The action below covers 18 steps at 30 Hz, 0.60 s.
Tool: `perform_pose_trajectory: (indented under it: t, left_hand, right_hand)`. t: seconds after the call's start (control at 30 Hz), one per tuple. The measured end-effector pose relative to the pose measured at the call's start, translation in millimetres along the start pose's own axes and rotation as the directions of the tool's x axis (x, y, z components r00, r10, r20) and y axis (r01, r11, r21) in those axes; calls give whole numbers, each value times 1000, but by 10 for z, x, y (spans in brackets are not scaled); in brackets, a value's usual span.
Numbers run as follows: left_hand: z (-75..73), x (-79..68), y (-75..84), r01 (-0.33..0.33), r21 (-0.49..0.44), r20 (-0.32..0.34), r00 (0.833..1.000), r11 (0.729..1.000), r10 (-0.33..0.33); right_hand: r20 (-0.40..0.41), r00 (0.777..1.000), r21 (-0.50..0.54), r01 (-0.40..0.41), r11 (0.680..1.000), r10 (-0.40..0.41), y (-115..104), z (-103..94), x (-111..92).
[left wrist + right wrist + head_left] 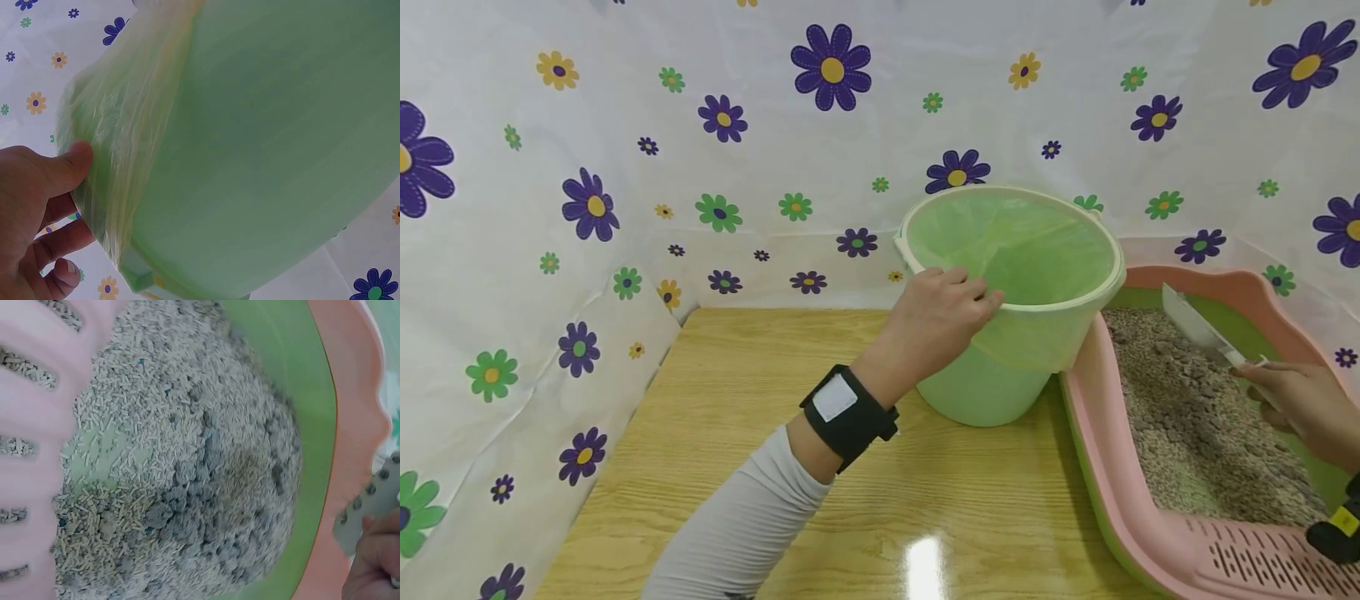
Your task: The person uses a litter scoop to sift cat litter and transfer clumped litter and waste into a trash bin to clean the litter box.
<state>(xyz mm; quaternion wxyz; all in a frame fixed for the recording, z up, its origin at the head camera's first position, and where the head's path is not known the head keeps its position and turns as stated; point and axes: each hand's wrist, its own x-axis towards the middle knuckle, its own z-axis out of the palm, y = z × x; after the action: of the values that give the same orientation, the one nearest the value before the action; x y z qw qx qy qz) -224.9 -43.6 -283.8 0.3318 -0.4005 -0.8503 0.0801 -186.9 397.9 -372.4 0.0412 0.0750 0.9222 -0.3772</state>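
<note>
A pale green bin (988, 396) stands on the table, lined with a thin yellowish bag (1033, 337) folded over its rim. My left hand (934, 321) grips the near left of that rim, and the left wrist view shows its thumb on the bag outside. In my right hand (1311, 408) is a white slotted litter scoop (1197, 327), held above the litter tray. Under it, the pink and green litter tray (1101, 417) contains pellet litter (1187, 408) with darker clumps. In the right wrist view only part of the scoop (369, 512) shows, at the right edge.
The wooden table (760, 392) extends left of the bin. White flower-printed sheeting (760, 142) hangs behind and along the left. A slotted pink step (1262, 554) forms the tray's near end. The tray's left wall stands close beside the bin.
</note>
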Motion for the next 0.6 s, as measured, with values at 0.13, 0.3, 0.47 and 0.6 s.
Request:
perform_pose_trajectory:
  t: [0.13, 0.3, 0.47, 0.6]
  left_hand:
    - [-1, -7, -1, -3, -4, 1, 1000, 1000, 3]
    - [-6, -13, 0, -11, 4, -4, 1000, 1000, 11]
    - [-1, -11, 4, -11, 17, -2, 1000, 1000, 11]
    - [5, -7, 14, -12, 17, 11, 1000, 1000, 12]
  right_hand:
    - [129, 992, 72, -22, 997, 13, 105, -117, 56]
    - [190, 982, 81, -35, 996, 19, 145, -207, 58]
    - [218, 976, 196, -49, 979, 6, 168, -256, 84]
    - [206, 979, 245, -51, 968, -1, 152, -266, 84]
